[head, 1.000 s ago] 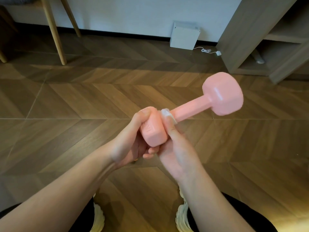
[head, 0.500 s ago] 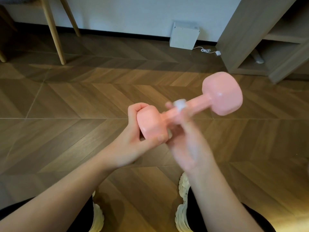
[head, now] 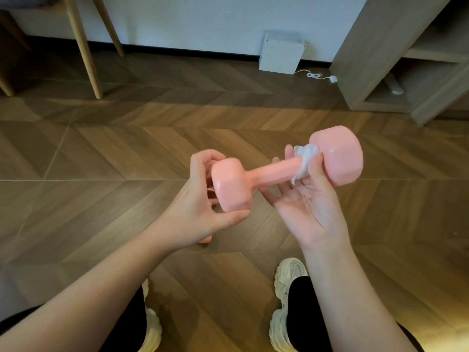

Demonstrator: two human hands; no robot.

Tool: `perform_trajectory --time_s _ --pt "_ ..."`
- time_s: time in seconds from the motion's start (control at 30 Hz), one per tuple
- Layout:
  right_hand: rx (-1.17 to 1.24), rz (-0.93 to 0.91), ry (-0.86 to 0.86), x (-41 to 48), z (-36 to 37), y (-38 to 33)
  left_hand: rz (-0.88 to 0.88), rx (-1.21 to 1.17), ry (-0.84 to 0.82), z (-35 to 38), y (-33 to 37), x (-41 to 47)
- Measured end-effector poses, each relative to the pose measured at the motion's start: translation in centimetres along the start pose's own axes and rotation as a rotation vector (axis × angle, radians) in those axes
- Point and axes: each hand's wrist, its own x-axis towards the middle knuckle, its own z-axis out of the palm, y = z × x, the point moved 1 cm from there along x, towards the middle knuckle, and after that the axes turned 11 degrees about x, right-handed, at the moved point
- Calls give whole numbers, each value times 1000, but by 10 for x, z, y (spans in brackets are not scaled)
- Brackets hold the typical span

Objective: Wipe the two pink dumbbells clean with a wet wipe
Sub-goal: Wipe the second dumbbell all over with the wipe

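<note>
Pink dumbbell (head: 269,174) is held above the wood floor (head: 101,153) — its near head gripped by the left hand (head: 195,214), the wet wipe (head: 304,161) pinched round the handle's far end by the right hand (head: 312,199). Wiping is judged midway; a pink sliver (head: 206,240) below, perhaps the second dumbbell, is left.

Wood floor (head: 101,161) under white box (head: 280,53), cable (head: 314,75)

Dim warm light, amber glow lower right, faint glare on the dumbbell (head: 340,158), wide-angle edge bowing.
</note>
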Motion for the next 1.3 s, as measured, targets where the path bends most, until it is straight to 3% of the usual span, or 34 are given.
perform_trajectory --time_s 0.13,0.2,0.3,0.47,0.57,0.77,0.9,1.1,1.3 --pt "-44 -22 9 3 -1 1 -526 -753 -271 10 -2 3" --pt "-89 -38 -4 5 -2 4 -634 -869 -331 13 -8 4" --pt "-125 -69 0 7 -3 7 -654 -889 -326 13 -8 4" --pt "-289 -9 -2 4 -2 25 -450 -777 -93 22 0 0" --pt "-345 128 27 -1 -2 50 -260 -532 3 19 4 -2" --pt "-126 82 56 4 0 29 -15 -162 74 8 -1 -6" --pt "-11 12 -38 3 2 3 287 83 180 5 -3 -8" --pt "-71 273 -116 -5 2 52 368 165 245 9 2 -1" --pt "-4 169 -36 2 -4 34 446 343 188 1 -3 -2"
